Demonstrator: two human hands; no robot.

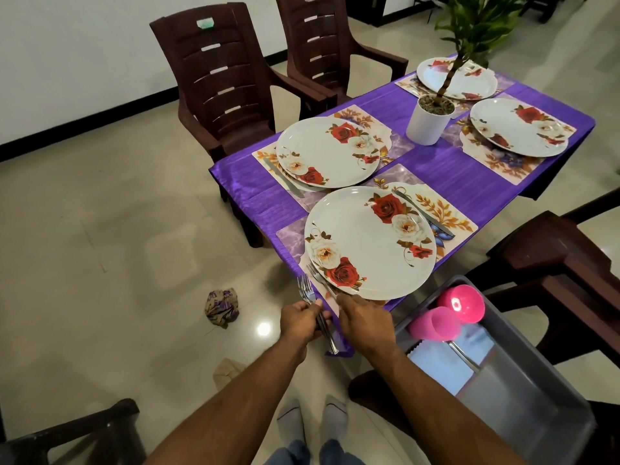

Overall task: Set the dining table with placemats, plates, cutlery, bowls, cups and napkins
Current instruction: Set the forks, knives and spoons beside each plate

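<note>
Holding a bunch of forks point(310, 298) in the left hand point(299, 322), fingers curled tight around the handles, tines pointing up at the table edge. Pinching one fork point(320, 280) with the right hand point(364, 318), laying it on the near placemat point(292, 238), just beside the near plate point(369, 241) on its left. Lying by the plate's far right side, a knife point(423, 213). Sitting in the grey bin point(536, 391) on the right, two pink cups point(449, 313).
</note>
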